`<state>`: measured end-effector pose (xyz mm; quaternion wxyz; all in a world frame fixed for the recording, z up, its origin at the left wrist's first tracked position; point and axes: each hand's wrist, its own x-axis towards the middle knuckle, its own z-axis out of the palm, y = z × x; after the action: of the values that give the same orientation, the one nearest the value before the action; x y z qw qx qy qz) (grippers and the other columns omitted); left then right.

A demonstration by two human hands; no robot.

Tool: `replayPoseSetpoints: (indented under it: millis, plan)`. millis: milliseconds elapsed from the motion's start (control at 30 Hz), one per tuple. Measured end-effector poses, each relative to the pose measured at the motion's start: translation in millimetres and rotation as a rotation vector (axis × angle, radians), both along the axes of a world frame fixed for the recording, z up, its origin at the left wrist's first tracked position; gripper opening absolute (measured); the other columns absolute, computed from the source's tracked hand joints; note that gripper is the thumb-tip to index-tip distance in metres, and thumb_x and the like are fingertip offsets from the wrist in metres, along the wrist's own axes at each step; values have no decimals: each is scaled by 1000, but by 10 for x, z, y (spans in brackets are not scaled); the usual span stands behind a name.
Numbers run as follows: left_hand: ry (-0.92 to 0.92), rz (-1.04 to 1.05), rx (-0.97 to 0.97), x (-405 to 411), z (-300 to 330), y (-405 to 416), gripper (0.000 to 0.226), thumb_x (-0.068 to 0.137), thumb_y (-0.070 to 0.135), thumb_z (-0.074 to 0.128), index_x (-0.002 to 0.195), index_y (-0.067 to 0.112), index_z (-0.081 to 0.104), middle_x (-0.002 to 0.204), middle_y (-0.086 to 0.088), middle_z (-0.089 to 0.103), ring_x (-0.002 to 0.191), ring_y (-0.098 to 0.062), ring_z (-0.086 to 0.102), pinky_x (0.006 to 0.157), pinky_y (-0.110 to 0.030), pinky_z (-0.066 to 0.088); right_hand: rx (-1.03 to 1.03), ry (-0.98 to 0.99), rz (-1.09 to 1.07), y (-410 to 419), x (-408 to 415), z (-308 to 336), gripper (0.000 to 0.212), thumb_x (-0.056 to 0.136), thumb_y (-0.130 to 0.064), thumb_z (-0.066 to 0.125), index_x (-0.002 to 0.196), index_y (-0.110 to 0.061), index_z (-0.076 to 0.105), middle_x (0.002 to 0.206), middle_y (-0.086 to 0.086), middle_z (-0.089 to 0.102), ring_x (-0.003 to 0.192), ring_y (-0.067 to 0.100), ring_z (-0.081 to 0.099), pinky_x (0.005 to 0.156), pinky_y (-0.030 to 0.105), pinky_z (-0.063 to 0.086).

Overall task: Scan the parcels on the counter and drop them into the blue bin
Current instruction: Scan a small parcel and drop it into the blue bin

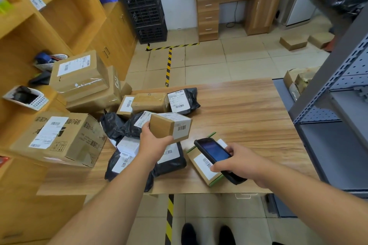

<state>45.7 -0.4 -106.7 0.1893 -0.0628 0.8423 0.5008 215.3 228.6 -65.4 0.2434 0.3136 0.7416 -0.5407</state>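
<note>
The right half of the counter (pixel 249 109) is lying bare, so a hand is passing freely there. Boxes and black bags (pixel 127 125) are crowding the left half, and the grey shelf (pixel 328 89) is closing the right edge.

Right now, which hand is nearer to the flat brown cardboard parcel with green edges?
Right. The right hand holds the black handheld scanner directly over that parcel; the left hand is off to its left, gripping a small brown box.

Bright, even indoor light; a pale sheen of glare on the far tabletop (pixel 235 93). Edges bow with wide-angle distortion; shadows soft.
</note>
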Motion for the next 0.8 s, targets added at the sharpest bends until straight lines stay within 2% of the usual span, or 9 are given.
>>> replayPoseSetpoints:
  millis: [133,267,400,533,700,733,800]
  plan:
    - [-4,44,-38,164,-3,-91,107,76,22,87,156,40,19,147,-2,46,128,-25,51,105,-50,52,-2,13,18,-35,5,-5,60,67,-38,95,112,-22,59,110,7,70,97,24,72,72,32,57]
    - [-23,103,-52,331,3,-263,107,79,22,87,158,39,16,152,-2,43,128,-24,48,101,-46,49,-14,24,28,-160,10,-22,54,70,-35,94,108,-20,59,108,8,68,97,26,71,70,33,55]
    - [-29,174,-39,550,-2,-518,107,80,20,86,160,35,18,154,-2,43,132,-24,47,107,-48,47,-11,7,93,-374,16,-51,52,72,-33,93,109,-19,59,106,9,68,88,23,67,64,30,52]
    - [-21,285,-33,795,3,-852,111,73,26,91,160,32,22,149,0,44,126,-22,52,109,-47,49,41,12,179,-665,7,-64,53,69,-37,93,107,-19,60,105,9,70,93,26,70,69,32,52]
    - [-7,420,-53,1150,5,-1482,120,68,32,94,161,35,19,159,-1,41,138,-25,48,115,-52,45,55,24,318,-1244,-39,12,52,76,-39,90,109,-17,57,101,7,66,81,19,65,61,27,50]
    - [-2,449,-57,1219,-3,-1637,120,68,32,93,162,35,19,161,-2,39,141,-26,46,116,-52,44,58,26,345,-1391,-40,21,52,77,-40,89,110,-18,56,102,6,65,82,18,65,61,28,51]
    - [0,500,-47,1389,11,-1961,118,69,31,92,162,35,19,162,-2,37,142,-26,45,116,-51,44,67,31,392,-1710,-17,28,53,78,-41,88,112,-21,53,104,6,65,88,19,67,72,33,57]
